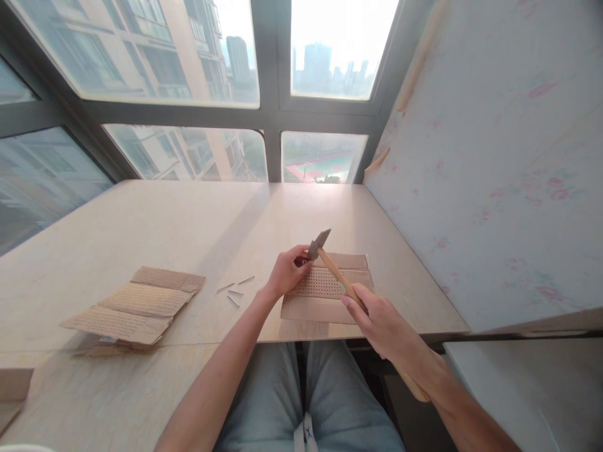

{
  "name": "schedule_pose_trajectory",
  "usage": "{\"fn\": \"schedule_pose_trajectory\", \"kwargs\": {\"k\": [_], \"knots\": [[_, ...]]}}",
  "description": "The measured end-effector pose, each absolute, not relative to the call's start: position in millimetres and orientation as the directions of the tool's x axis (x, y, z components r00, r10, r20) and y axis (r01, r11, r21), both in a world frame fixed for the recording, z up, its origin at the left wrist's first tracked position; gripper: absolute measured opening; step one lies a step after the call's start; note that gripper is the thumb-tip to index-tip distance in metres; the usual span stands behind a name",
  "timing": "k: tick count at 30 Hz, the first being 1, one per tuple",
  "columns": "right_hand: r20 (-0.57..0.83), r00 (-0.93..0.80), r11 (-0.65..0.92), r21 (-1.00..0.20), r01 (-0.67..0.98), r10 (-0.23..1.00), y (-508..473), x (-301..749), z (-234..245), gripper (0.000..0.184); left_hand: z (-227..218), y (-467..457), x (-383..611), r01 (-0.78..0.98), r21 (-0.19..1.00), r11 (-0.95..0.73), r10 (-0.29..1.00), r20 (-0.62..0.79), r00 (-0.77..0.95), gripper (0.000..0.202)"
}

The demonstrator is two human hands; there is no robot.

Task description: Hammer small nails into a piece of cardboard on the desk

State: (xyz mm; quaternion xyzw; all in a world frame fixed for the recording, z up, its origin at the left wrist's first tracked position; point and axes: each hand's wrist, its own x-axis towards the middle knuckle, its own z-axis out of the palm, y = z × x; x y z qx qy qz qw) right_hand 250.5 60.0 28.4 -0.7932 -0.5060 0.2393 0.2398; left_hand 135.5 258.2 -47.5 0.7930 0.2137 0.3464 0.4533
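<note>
A brown cardboard piece [330, 295] with a grid of small holes lies flat near the table's front edge. My right hand [381, 323] grips the wooden handle of a hammer [325, 248], whose metal head hangs just above the cardboard's far left corner. My left hand [287, 271] rests on that corner with fingers pinched together right under the hammer head. What the pinch holds is too small to make out. Three loose nails [234, 290] lie on the table just left of my left hand.
A stack of perforated cardboard pieces [134, 306] lies at the left on the light wooden table [188, 220]. Another cardboard edge [14, 383] shows at far left. A white panel [494, 157] walls the right side. Windows stand behind the table.
</note>
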Motion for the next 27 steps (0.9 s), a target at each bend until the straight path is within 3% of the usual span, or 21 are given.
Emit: {"fn": "schedule_pose_trajectory", "kwargs": {"k": [9, 17, 23, 27], "knots": [[-0.152, 0.372, -0.380, -0.630, 0.677, 0.916, 60.6, 249.1, 28.5, 0.021, -46.8, 257.0, 135.3, 0.067, 0.837, -0.543, 0.656, 0.373, 0.656, 0.030], [-0.156, 0.387, -0.390, -0.648, 0.654, 0.909, 59.0, 250.7, 25.9, 0.024, -46.2, 252.3, 124.0, 0.198, 0.658, -0.727, 0.624, 0.511, 0.592, 0.043], [-0.173, 0.378, -0.394, -0.651, 0.649, 0.909, 61.7, 250.8, 23.7, 0.024, -57.5, 242.1, 112.6, 0.334, 0.713, -0.617, 0.757, 0.420, 0.501, 0.051], [-0.193, 0.376, -0.404, -0.653, 0.640, 0.906, 63.0, 248.6, 26.2, 0.023, -65.5, 239.6, 112.3, 0.319, 0.789, -0.525, 0.802, 0.333, 0.496, 0.050]]}}
